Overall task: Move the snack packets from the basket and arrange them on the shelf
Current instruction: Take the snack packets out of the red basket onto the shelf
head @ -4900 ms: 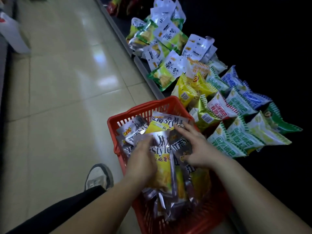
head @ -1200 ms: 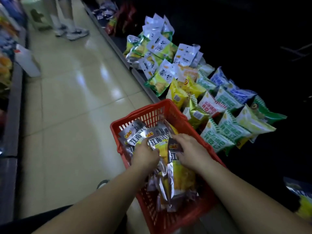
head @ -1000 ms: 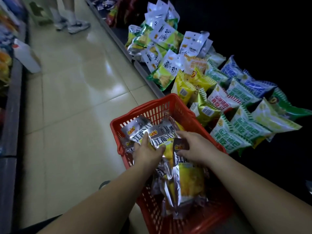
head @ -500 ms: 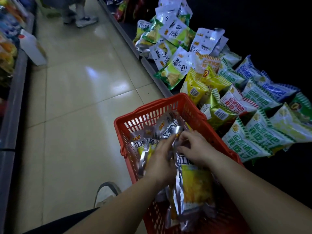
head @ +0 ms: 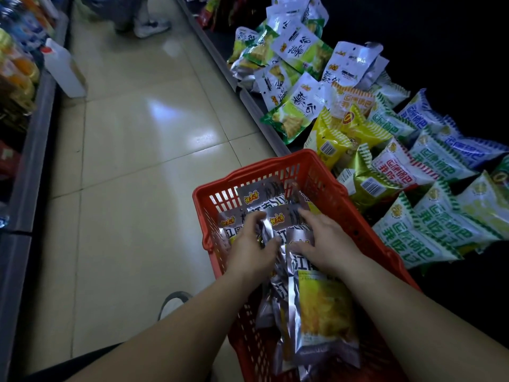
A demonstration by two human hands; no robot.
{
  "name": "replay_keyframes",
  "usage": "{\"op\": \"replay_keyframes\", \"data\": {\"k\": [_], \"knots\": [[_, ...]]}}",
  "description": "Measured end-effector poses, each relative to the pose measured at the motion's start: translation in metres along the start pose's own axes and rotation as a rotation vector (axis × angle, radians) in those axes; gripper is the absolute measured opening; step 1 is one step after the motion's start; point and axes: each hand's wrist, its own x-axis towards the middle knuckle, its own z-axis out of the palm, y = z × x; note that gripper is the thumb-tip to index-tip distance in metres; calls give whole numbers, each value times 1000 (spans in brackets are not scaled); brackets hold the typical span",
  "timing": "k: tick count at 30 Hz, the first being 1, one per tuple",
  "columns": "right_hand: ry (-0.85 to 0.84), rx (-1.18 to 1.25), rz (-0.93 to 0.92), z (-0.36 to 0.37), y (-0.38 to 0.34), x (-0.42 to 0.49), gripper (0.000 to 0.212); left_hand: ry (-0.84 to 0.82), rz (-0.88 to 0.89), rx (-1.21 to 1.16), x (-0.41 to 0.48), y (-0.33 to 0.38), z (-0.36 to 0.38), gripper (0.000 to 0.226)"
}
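Two hands work inside one basket. Biggest is the shelf (head: pixel 216 48), which lies to the right of both hands and runs on ahead of them, already crowded with green, yellow and blue bags (head: pixel 429 230). The basket (head: pixel 264 164) sits just beside the shelf edge and surrounds both hands. In it lie the packets (head: pixel 322 312), silver with yellow fronts, overlapping in a loose stack. Their long axis runs along the forearms, with the printed tops pointing away under the fingertips and the bodies trailing back below the wrists.

The right hand (head: pixel 327 244) pinches the top of the uppermost packet between thumb and curled fingers. The left hand (head: pixel 253 244), just beside it, curls round a crumpled silver packet edge.

The right hand is nearer the shelf, so the carry is probably a lift and a sideways swing to the right. Free space there looks scarce among the bags.
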Motion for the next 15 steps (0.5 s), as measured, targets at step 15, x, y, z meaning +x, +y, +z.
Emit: {"op": "replay_keyframes", "data": {"k": [15], "knots": [[-33,-2,83,-3,9,-10,48,-3,174,341,-6,4,4,43]]}}
